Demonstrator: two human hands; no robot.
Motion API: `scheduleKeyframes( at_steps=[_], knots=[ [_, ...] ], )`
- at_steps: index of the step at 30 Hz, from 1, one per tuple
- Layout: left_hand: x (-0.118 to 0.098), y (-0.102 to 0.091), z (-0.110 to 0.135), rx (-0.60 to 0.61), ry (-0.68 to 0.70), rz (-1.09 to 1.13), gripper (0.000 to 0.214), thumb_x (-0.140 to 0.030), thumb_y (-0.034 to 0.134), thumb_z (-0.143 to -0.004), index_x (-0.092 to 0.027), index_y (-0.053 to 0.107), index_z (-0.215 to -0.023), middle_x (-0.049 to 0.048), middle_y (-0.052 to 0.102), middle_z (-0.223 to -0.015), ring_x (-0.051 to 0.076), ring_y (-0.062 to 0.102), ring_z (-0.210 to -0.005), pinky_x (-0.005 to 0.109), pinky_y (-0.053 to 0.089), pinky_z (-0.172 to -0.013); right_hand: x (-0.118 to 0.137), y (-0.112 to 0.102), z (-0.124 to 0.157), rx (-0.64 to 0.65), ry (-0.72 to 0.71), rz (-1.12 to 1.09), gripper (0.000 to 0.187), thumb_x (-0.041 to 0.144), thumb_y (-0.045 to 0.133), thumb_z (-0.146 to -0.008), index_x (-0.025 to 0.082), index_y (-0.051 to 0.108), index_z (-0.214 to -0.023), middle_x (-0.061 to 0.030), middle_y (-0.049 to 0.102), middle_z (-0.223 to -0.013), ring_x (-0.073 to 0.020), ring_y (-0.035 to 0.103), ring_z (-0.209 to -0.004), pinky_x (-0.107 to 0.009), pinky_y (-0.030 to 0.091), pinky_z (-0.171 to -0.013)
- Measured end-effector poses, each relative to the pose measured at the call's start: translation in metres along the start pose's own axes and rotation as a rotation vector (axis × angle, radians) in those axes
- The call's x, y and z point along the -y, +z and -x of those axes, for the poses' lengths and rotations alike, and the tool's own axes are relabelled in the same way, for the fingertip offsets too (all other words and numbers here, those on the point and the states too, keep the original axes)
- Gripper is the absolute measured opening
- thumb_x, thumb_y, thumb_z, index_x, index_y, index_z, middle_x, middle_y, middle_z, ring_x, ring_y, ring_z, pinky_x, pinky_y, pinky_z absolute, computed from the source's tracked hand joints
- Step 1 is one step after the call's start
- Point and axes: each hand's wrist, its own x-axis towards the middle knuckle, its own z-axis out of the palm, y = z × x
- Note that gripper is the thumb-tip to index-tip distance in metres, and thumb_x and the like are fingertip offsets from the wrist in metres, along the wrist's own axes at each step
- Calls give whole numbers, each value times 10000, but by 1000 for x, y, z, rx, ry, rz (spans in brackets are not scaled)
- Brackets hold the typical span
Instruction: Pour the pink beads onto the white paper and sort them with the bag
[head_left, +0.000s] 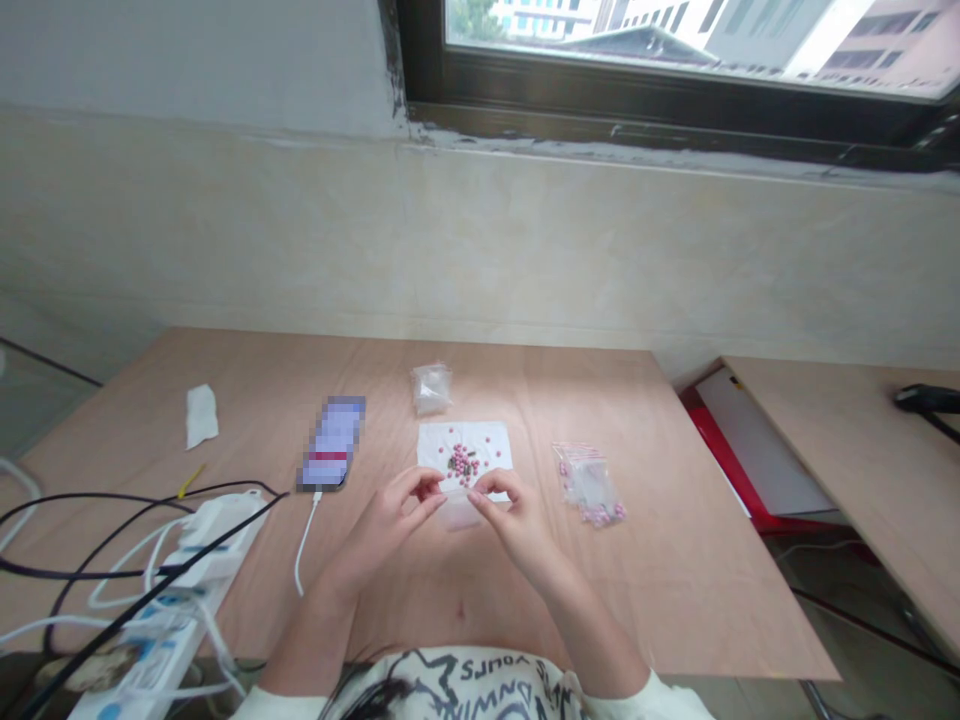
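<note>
Carefully, the left hand (390, 528) and right hand (516, 522) hold their grips closed, thumbs against fingertips, apparently pinching the top edge of a small clear plastic bag (459, 513). It sits just in front of a white paper sheet (439, 445) scattered with pink beads (459, 458). Light, steady pinches suit film this thin; a bead-filled zip bag (592, 490) lies rightward on the wooden bench (570, 600).

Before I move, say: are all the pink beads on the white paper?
No, more pink beads lie in the clear plastic bag beside the white paper.
</note>
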Motion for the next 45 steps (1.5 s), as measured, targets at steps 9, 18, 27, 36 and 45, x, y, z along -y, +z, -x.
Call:
scheduleKeyframes(
  at_steps=[9, 18, 27, 36, 45],
  knots=[
    [-3, -2, 3, 38, -23, 17, 179, -319, 443, -782, -183, 558, -763, -1, 561, -757, 142, 524, -742, 245, 405, -681, 0, 0, 2, -11, 108, -101, 152, 303, 575, -686, 178, 545, -604, -6, 553, -646, -145, 485, -675, -267, 364, -661],
    [-6, -6, -3, 235, -82, 141, 209, -315, 433, -783, -168, 581, -769, 1, 565, -727, 123, 509, -672, 216, 401, -589, 0, 0, -3, 90, 41, -6, 99, 277, 584, -693, 184, 582, -657, -20, 598, -713, -165, 506, -764, -290, 363, -723],
    [1, 6, -10, 214, -180, 231, 154, -294, 489, -729, -153, 546, -711, -31, 506, -603, 78, 469, -480, 183, 397, -431, -2, 16, 0, -60, 57, 28, 178, 332, 546, -707, 181, 466, -757, -16, 498, -746, -139, 451, -690, -257, 360, -622],
    [6, 7, -4, -27, -227, 181, 113, -272, 511, -686, -167, 495, -649, -53, 489, -546, 83, 513, -444, 185, 432, -416, -5, 27, -3, 55, 191, 3, 181, 187, 443, -677, 186, 353, -520, 54, 359, -488, -85, 339, -482, -211, 259, -462],
    [0, 15, 8, 41, -128, 76, 120, -266, 477, -726, -174, 476, -650, -50, 475, -576, 71, 452, -467, 168, 376, -420, -9, 37, -7, 52, 228, -42, 217, 105, 400, -647, 168, 515, -819, 7, 521, -614, -104, 459, -497, -218, 350, -467]
  ],
)
